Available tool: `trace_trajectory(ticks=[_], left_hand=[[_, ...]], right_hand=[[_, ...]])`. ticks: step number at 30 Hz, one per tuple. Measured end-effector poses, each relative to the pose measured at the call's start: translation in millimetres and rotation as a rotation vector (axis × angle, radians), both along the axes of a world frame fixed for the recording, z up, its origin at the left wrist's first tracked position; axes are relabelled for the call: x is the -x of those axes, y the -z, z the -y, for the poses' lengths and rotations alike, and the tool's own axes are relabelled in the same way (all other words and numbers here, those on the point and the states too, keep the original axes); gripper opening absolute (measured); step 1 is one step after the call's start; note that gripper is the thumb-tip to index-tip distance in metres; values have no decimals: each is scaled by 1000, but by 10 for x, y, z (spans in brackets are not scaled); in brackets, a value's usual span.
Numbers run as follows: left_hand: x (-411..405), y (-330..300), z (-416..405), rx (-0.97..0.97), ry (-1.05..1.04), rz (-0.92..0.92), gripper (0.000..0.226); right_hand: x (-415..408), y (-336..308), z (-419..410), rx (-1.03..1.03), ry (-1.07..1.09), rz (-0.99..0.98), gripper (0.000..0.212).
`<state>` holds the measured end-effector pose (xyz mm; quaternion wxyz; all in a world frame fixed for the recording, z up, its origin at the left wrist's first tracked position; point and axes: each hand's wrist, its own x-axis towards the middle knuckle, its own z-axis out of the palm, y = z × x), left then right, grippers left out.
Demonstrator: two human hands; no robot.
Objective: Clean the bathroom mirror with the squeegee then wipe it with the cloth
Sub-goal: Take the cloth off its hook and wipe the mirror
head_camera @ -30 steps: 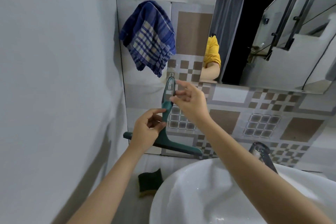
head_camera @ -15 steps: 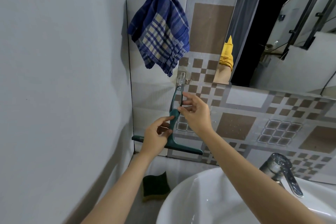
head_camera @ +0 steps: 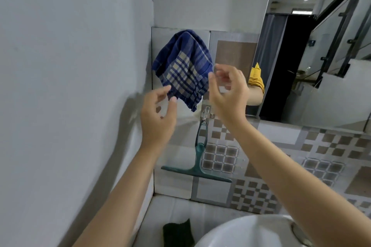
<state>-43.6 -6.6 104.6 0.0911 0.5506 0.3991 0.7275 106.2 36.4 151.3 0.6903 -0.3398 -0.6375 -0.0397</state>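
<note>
A green squeegee [head_camera: 197, 164] hangs by its looped handle from a small wall hook [head_camera: 206, 111] on the tiled wall, blade at the bottom, with no hand on it. Above it a blue and cream checked cloth [head_camera: 183, 68] hangs on the wall. My left hand [head_camera: 158, 114] is raised just below the cloth's lower left edge, fingers apart and empty. My right hand [head_camera: 227, 90] is up at the cloth's right edge, fingers curled and apart, holding nothing. The mirror [head_camera: 313, 50] fills the upper right.
A plain grey wall [head_camera: 70, 86] stands close on the left. A white basin [head_camera: 247, 232] sits at the bottom right, with a dark green sponge [head_camera: 177, 233] on the ledge beside it. Patterned tiles [head_camera: 301, 156] run below the mirror.
Both hands have let go of the squeegee, which now hangs from the hook, and have risen to the checked cloth. The view has tilted upward.
</note>
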Motion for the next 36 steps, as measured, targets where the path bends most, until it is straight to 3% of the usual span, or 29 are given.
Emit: trace_trajectory(ticks=[3, 6, 10, 14, 18, 25, 29, 36], left_hand=[[65, -556, -75, -7, -24, -31, 29], [49, -957, -159, 109, 30, -106, 33], [24, -1216, -282, 255, 199, -83, 31], [20, -1304, -308, 274, 282, -26, 29], [-5, -1375, -248, 287, 395, 136, 19], [29, -1544, -10, 98, 566, 292, 22], [56, -1576, 201, 21, 556, 161, 23], [-125, -1589, 658, 15, 536, -136, 34]], right_hand=[[64, -411, -91, 121, -16, 84, 28], [149, -620, -187, 232, -57, 163, 31], [238, -779, -257, 317, -64, 223, 29], [264, -876, -315, 416, -221, 157, 34], [258, -969, -312, 365, -319, 150, 38], [225, -1209, -5, 173, -427, 212, 40], [95, -1198, 312, 121, -403, 340, 42], [-267, -915, 840, 161, -632, 264, 41]])
